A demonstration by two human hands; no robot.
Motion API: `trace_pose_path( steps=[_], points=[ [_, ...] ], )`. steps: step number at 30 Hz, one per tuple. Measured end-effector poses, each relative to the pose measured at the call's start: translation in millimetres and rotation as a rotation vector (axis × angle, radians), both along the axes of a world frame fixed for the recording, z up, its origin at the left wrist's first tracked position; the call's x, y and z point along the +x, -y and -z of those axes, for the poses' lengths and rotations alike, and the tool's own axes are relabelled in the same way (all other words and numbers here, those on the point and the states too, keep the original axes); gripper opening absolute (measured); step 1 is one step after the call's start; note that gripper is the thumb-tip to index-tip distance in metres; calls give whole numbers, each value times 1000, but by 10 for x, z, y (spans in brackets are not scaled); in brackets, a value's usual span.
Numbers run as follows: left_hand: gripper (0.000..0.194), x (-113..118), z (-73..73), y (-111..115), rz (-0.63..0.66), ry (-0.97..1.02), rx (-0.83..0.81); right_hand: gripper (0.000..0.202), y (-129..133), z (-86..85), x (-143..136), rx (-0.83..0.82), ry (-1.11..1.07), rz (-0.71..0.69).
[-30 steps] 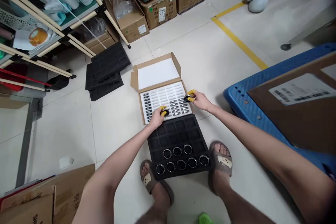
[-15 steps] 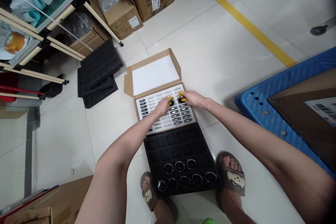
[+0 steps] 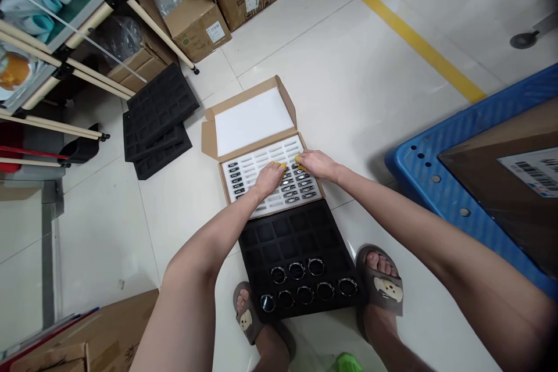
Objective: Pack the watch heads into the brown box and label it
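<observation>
Left hand (image 3: pixel 270 177) shifted far and right, right hand (image 3: pixel 320 164) slightly left: both now close together over the white insert (image 3: pixel 260 158)

Dark round faces that showed between the fingers a second ago are now mostly hidden at the slots. Both hands are narrow, fingers pinched and pointing down, yellow-covered fingertips (image 3: pixel 283 166) just apart from the other hand's. Cannot tell whether either hand grips its piece or only presses on it.

The insert lies in an open cardboard box (image 3: pixel 209 138) on the floor (image 3: pixel 344 93), lid folded to the far side, presumably to keep access from the near side free. Metal-edged pieces (image 3: pixel 291 193) stand edge-on in the right columns; dark ones (image 3: pixel 235 178) fill part of the left column. Slots look narrow, which probably explains the pinch from above.

Near side: a black tray (image 3: pixel 279 232) abuts the box, between two sandalled feet (image 3: pixel 383 288), likely for a short reach. It bears eight round pieces (image 3: pixel 297 270) lying face up in square pockets, five in the nearest row, three in the next.

Far left: black trays (image 3: pixel 161 99) stacked askew beside the shelf rack. Right: a blue pallet (image 3: pixel 414 168), well apart.
</observation>
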State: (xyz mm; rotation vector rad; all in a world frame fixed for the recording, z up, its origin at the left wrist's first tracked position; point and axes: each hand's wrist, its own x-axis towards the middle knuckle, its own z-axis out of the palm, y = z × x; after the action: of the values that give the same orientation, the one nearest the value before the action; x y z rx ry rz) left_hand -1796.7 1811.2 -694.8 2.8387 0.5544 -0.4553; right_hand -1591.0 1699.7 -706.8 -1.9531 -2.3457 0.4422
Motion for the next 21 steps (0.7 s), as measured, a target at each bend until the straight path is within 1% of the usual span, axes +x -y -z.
trace_pose_path(
  steps=[7, 10, 12, 14, 16, 17, 19, 21],
  points=[
    [22, -75, 92, -7, -43, 47, -14, 18, -74, -5, -12, -64, 75, -86],
    [23, -103, 117, 12, -70, 81, -29, 22, -91, -5, -42, -77, 96, -88],
    [23, -137, 148, 51, -95, 134, -64, 22, -78, 6, -48, -89, 96, -66],
    [21, -179, 196, 103, -155, 240, -147, 21, -31, 38, -35, -82, 67, -41],
    [19, -214, 255, 146, -227, 340, -226, 19, 47, 93, -19, -18, 0, -19],
    [19, -225, 285, 161, -256, 370, -248, 21, 90, 128, -17, 31, -42, 2],
    [19, -229, 336, 169, -287, 388, -254, 28, 167, 200, -38, 128, -116, 79],
    [19, -213, 368, 155, -316, 402, -265, 29, 210, 254, -90, 172, -160, 179]
  ],
)
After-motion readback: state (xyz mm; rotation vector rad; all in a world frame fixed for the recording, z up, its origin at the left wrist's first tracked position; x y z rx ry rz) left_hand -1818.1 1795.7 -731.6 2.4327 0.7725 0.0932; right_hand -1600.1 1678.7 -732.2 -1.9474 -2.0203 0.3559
